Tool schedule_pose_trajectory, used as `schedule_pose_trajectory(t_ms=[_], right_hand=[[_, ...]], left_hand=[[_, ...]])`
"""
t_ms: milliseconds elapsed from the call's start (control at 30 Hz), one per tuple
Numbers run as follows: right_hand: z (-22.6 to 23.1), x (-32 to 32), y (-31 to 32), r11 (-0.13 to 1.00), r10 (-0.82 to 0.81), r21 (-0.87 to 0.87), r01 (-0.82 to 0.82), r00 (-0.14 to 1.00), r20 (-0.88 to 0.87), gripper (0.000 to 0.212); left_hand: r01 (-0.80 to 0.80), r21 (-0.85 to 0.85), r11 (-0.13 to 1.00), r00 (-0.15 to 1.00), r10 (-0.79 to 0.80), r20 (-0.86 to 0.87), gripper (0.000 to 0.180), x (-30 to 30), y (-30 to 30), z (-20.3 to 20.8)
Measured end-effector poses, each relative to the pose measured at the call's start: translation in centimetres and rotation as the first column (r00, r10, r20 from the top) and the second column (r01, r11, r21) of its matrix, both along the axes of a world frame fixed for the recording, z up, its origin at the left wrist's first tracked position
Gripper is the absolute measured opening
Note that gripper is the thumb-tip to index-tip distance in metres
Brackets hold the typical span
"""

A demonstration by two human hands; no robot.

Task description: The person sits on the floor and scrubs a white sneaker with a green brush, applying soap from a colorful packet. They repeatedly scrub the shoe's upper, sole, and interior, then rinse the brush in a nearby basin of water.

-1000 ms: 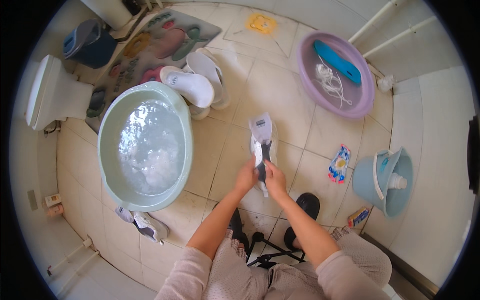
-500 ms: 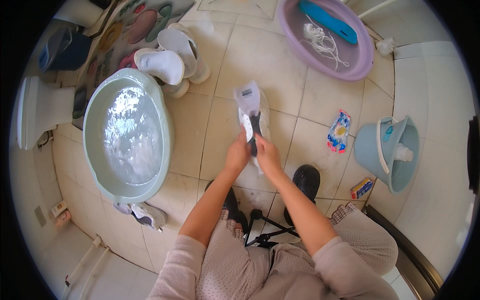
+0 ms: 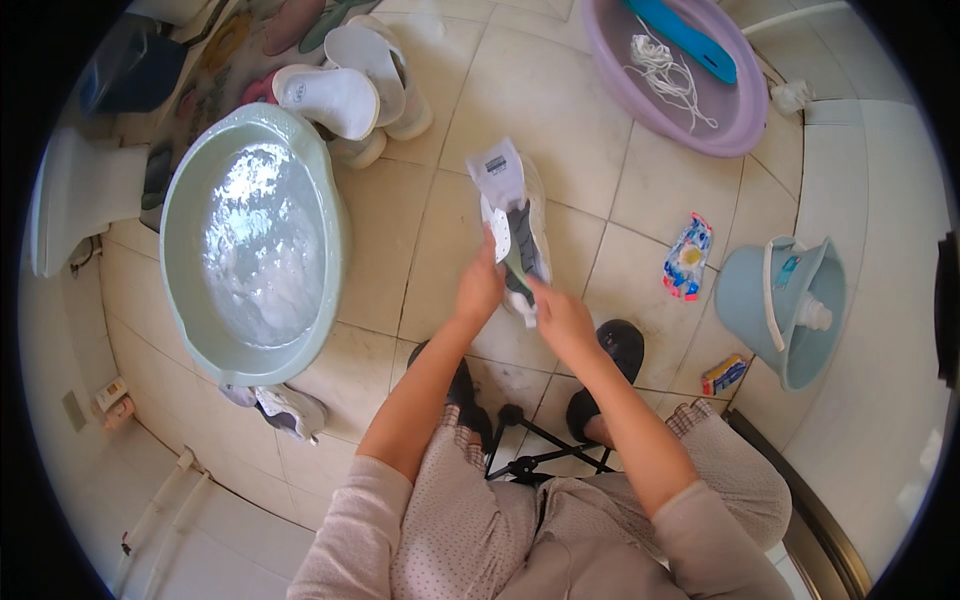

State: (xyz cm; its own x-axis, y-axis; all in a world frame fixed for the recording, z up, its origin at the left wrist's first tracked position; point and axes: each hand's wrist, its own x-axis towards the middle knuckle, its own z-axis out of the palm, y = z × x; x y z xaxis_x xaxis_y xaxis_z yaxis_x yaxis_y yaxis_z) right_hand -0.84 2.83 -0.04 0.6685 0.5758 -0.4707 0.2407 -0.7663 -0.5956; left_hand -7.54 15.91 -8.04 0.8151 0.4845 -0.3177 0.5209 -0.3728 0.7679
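A white shoe (image 3: 537, 228) with a dark grey inside stands upright off the floor or on it between my hands; which, I cannot tell. Its pale tongue (image 3: 497, 170) is pulled up and away from me. My left hand (image 3: 482, 285) grips the shoe's left side flap. In my right hand (image 3: 562, 318), the fingers close round a slim pale green handle (image 3: 517, 268), likely a brush's, that reaches into the shoe's opening. The handle's far end is hidden or blurred.
At left, a pale green basin (image 3: 335, 215) holds water and something whitish; white shoes (image 3: 325, 100) stand behind it, another shoe (image 3: 290, 410) in front. A purple basin (image 3: 745, 120) contains white laces. At right are a blue-grey bucket (image 3: 745, 290) and two colourful packets (image 3: 688, 257).
My right hand has drawn back to the right, and the pale green handle now shows. My left hand stays on the shoe. The whole view has shifted slightly.
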Motion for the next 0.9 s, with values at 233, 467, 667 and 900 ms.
schedule_pose_trajectory(t_ms=[233,467,667,900], right_hand=[[-0.1,4.7,2.7,0.967,0.207,-0.204,-0.153,0.938,0.278,0.036],[2.5,-1.7,-2.5,0.938,0.297,-0.248,-0.243,0.931,0.213,0.038],[-0.9,4.7,1.8,0.960,0.205,-0.258,-0.104,0.893,0.401,0.037],[-1.1,3.9,3.0,0.947,0.215,-0.302,-0.110,0.915,0.340,0.044]], left_hand=[[-0.003,-0.013,1.000,1.000,0.002,-0.021,0.068,0.5,-0.2,1.1],[-0.114,0.002,0.993,0.988,0.114,-0.104,0.069,0.1,0.3,0.9],[0.020,0.123,0.992,0.993,-0.005,-0.121,0.065,1.1,0.2,3.0],[0.460,0.445,0.769,0.828,-0.552,0.097,0.045,0.5,-0.7,4.3]])
